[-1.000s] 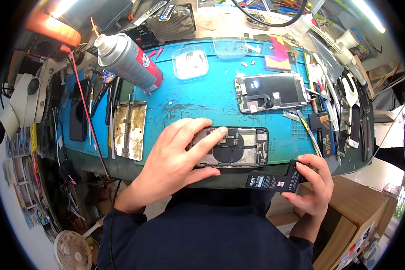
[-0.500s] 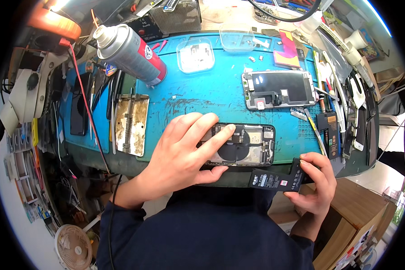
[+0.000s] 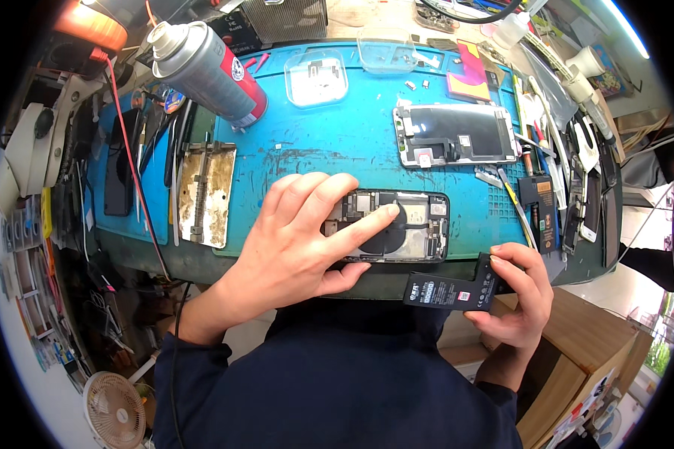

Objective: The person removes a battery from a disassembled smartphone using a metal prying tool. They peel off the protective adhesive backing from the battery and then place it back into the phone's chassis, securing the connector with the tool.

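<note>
An opened phone body [image 3: 419, 213] lies near the mat's front edge, its inner parts and a round black coil [image 3: 382, 238] showing. My left hand [image 3: 299, 236] grips its left end. The thumb is by the near edge, the index finger stretches across the inside with its tip over the coil, and the other fingers curl near the far edge. Beyond the table's front edge, an L-shaped black phone battery [image 3: 449, 290] is pinched at its right end by my right hand [image 3: 520, 292], its printed side up. The left palm hides the phone's left end.
A detached phone screen [image 3: 457, 135] lies at the back right, near tools and another battery [image 3: 538, 213]. To the left are a stained metal holder [image 3: 206, 194] and a spray can [image 3: 210, 75]. Clear plastic boxes [image 3: 316, 78] with small parts stand at the back of the blue mat [image 3: 314, 153].
My left index fingertip has shifted from near the phone's far edge toward its middle, over the coil. The right hand still holds the battery. The whole view has shifted slightly.
</note>
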A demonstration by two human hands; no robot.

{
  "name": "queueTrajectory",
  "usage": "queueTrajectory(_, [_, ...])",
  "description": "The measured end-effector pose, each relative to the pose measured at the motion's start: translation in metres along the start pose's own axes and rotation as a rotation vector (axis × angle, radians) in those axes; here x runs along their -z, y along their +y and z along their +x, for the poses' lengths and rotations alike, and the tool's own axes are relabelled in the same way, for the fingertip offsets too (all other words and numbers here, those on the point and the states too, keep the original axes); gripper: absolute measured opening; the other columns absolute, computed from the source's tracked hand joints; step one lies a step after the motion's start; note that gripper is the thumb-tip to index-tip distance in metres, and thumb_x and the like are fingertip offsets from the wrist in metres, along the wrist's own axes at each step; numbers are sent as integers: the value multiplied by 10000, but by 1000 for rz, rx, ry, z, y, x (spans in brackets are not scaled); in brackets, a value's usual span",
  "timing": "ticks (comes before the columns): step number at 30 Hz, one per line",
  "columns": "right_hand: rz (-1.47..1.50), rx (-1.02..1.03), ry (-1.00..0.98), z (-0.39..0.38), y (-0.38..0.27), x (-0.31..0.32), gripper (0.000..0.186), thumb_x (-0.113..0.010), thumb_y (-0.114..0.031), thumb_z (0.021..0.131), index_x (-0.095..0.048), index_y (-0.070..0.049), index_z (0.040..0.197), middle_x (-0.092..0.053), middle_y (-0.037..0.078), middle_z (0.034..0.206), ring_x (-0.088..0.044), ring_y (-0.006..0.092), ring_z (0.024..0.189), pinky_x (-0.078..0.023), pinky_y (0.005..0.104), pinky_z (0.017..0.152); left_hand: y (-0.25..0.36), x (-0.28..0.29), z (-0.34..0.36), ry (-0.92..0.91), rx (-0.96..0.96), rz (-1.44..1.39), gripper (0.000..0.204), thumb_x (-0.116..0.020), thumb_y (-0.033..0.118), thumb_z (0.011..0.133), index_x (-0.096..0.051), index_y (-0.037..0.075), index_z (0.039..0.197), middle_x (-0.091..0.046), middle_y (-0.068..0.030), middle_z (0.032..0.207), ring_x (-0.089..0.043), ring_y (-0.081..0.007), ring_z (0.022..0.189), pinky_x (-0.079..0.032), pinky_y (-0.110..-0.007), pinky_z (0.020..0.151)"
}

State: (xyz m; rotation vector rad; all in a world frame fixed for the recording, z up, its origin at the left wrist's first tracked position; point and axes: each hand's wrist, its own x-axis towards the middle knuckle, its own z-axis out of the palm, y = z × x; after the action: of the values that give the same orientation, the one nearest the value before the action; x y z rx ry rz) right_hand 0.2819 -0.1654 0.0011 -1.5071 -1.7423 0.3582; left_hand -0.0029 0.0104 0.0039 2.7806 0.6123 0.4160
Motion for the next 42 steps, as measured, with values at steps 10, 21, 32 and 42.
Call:
queueTrajectory(10, [-8,13,1,-1,-6,0,606,-937,-266,641,-726,20,1132,-692,187,1150,-688,328,1004,-568,404,852,-1,-1,1,13,-13,-54,729,-823,224,659,-676,237,1373,-495,-137,1421,-494,-361,1268,-401,-505,1068])
queueTrajectory(21, [15,17,13,-8,-5,2,631,-938,-241,628,-716,17,1159,-693,187,1161,-686,328,1019,-566,407,855,7,-7,7,21,-100,-30,683,-771,178,694,-660,216,1367,-499,-173,1454,-514,-372,1289,-408,-559,1106])
queueTrajectory(32, [46,21,26,-2,-14,2,646,-939,-208,632,-701,6,1194,-690,178,1159,-687,321,1005,-567,396,848,-5,2,-49,590,-181,-546,485,-679,497,980,-719,32,1113,-699,-60,896,-673,-223,799,-567,-384,730])
queueTrajectory(42, [124,90,-87,20,-35,-23,609,-956,-217,624,-689,-44,1144,-695,161,1156,-693,319,963,-553,398,810,31,-30,-46,516,-281,-440,430,-837,368,867,-750,72,1167,-691,-106,1155,-669,-223,886,-571,-327,731])
